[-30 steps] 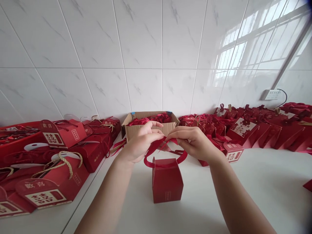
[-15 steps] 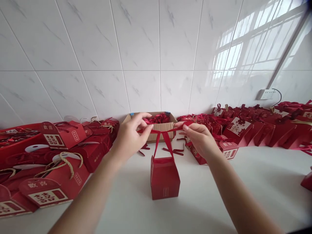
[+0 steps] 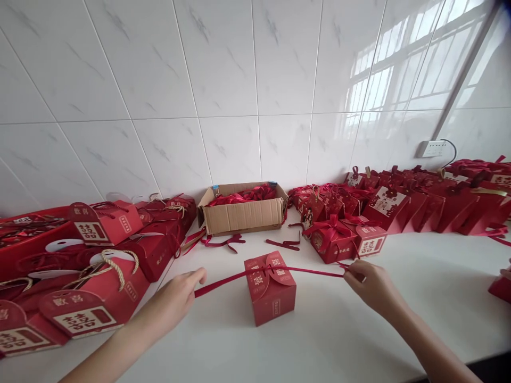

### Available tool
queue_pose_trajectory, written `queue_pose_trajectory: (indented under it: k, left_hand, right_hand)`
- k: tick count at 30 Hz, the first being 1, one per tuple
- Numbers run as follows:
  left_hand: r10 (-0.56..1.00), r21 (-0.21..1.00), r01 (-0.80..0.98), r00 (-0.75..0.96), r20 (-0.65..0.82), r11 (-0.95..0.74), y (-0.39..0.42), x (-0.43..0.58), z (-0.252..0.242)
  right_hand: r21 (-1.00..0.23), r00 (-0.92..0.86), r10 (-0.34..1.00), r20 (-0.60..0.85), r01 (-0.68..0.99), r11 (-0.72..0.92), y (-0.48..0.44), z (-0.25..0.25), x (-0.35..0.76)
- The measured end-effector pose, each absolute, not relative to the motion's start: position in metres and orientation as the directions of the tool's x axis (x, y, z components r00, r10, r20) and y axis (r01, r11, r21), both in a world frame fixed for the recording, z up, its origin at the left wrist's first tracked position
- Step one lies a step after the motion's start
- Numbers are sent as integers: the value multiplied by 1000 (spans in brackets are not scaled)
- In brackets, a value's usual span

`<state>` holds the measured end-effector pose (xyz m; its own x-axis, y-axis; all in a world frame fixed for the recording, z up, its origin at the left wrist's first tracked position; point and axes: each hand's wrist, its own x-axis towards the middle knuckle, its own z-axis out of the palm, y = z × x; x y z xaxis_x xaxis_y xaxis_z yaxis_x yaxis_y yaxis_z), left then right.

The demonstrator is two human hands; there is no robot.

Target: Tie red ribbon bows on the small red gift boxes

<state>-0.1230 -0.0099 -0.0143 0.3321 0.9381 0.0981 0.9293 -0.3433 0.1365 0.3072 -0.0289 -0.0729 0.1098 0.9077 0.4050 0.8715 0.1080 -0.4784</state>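
A small red gift box (image 3: 275, 303) stands on the white table in front of me, its rounded top flaps folded together. A dark red ribbon (image 3: 227, 282) runs across the box top and is stretched out to both sides. My left hand (image 3: 184, 287) grips the ribbon's left end, to the left of the box. To the right, my right hand (image 3: 365, 282) pinches the other end, slightly higher. Neither hand touches the box itself.
An open cardboard box (image 3: 243, 215) of red ribbons stands by the tiled wall. Ribbon scraps (image 3: 225, 242) lie before it. A bow-tied red box (image 3: 333, 239) sits right of centre. Rope-handled gift boxes (image 3: 91, 298) crowd the left; rows of red boxes (image 3: 387, 210) fill the right.
Both hands have moved down and apart, pulling the ribbon from a raised loop to a taut line across the box. The top flaps have closed together.
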Motion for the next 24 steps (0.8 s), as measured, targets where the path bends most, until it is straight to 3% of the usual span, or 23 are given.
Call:
queue_pose_trajectory:
  k: [2, 5, 8, 11, 13, 18, 24]
  left_hand:
    - [915, 110, 914, 372, 155, -390, -11, -116, -19]
    - [851, 99, 887, 393, 348, -451, -11, -98, -12]
    - [849, 325, 816, 334, 409, -478, -10, -71, -2]
    - [901, 592, 682, 278, 333, -429, -12, -40, 1]
    - [913, 666, 624, 266, 311, -409, -13, -23, -2]
    - [897, 676, 590, 280, 342, -441, -12, -4, -11]
    - [889, 650, 606, 295, 350, -458, -11, -5, -16]
  right_hand:
    - [-441, 78, 924, 375, 892, 103, -31, -76, 301]
    - [-428, 101, 867, 488, 893, 137, -31, -66, 285]
    - [-455, 58, 796, 602, 845, 282, -30, -46, 261]
    - [-509, -226, 819, 528, 688, 518, -27, -26, 234]
    - [-507, -372, 787, 493, 613, 607, -23, -16, 217]
    - [-475, -492, 748, 445, 578, 664, -17, -9, 196]
    - [-403, -399, 759, 514, 669, 624, -20, -20, 189]
